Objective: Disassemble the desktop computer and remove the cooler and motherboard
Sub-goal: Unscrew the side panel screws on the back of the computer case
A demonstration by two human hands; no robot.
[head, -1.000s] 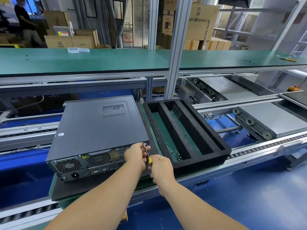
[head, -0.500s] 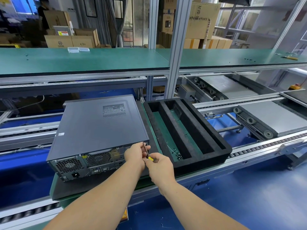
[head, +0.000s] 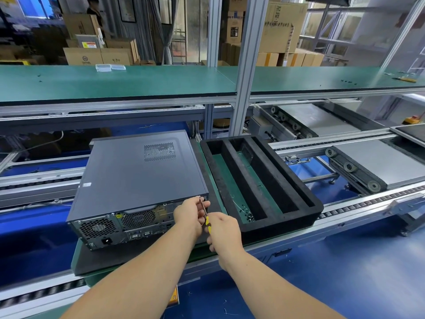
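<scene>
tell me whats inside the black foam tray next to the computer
The black foam tray has long slots showing green base. A cluster of small dark screws lies at the near end of the left slot. The far ends are too shadowed to check.

Just above the left hand (head: 188, 214) the computer case (head: 140, 173) was matt dark-grey sheet metal with a perforated vent, the screwdriver (head: 205, 215) between both hands paired a thin shiny metal shaft with a glossy yellow plastic handle, and right of the right hand (head: 224, 229) sat a rough, matt black foam tray (head: 296, 192).
</scene>
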